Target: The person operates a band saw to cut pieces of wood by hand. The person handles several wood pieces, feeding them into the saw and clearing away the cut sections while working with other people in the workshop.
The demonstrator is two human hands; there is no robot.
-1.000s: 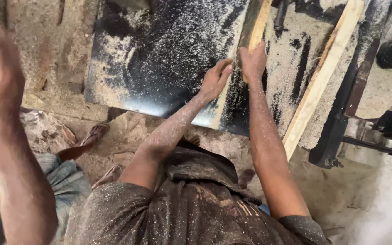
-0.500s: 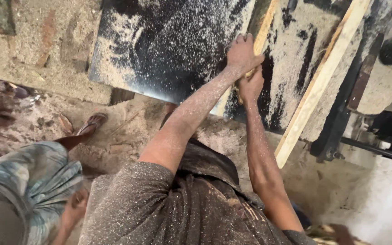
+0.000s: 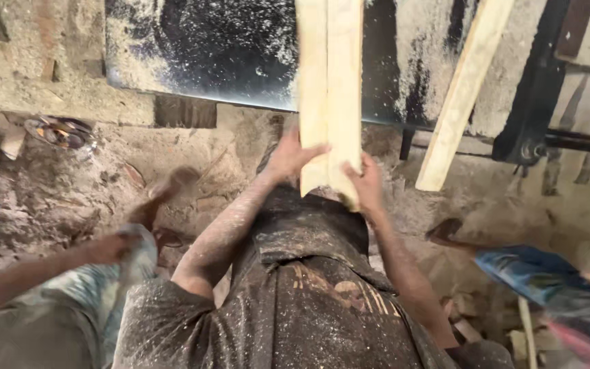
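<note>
Both hands, left hand and right hand, grip the wooden planks' near end.

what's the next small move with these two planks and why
Probably ease the planks forward along the dusty black table. Both hands, left and right, grip their near ends, which overhang the table's edge unsupported.

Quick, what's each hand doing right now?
Left hand: closed on the near end of the pale wooden planks.
Right hand: gripping the same planks' end.
</note>
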